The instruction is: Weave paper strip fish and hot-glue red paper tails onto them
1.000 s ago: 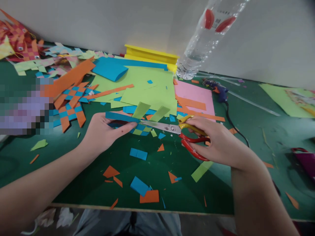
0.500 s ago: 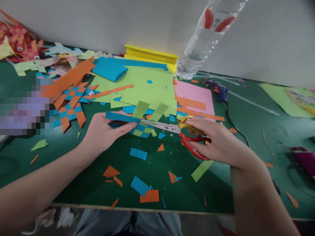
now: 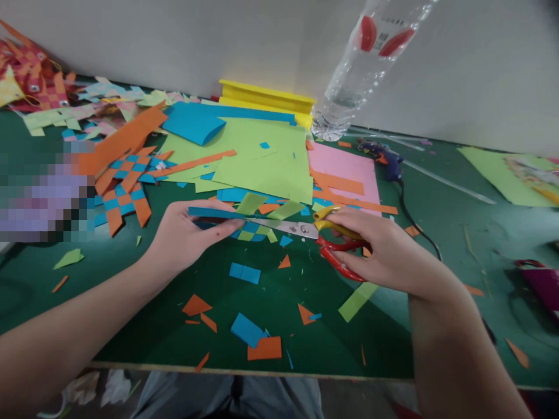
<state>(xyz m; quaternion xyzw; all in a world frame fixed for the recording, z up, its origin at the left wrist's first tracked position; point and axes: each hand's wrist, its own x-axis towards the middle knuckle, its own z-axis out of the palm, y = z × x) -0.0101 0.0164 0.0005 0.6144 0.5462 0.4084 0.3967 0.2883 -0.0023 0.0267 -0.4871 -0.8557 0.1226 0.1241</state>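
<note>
Near the centre of the frame, a woven paper piece point(image 3: 250, 233) is sitting in the left hand's point(image 3: 179, 233) pinch, its blue strip point(image 3: 212, 213) running roughly left to right. Apart from that hand, the right hand point(image 3: 388, 250) is gripping scissors point(image 3: 290, 226), the blades pointing left and reaching the paper beside the left thumb. Green sheets point(image 3: 271, 166) are lying behind, and loose scraps point(image 3: 245, 273) are dotting the desk point(image 3: 152, 340) below.

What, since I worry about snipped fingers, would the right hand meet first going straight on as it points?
Led by the scissors, the right hand would probably meet the blue-and-green woven paper first, the left hand just beyond; depth is unclear.
</note>
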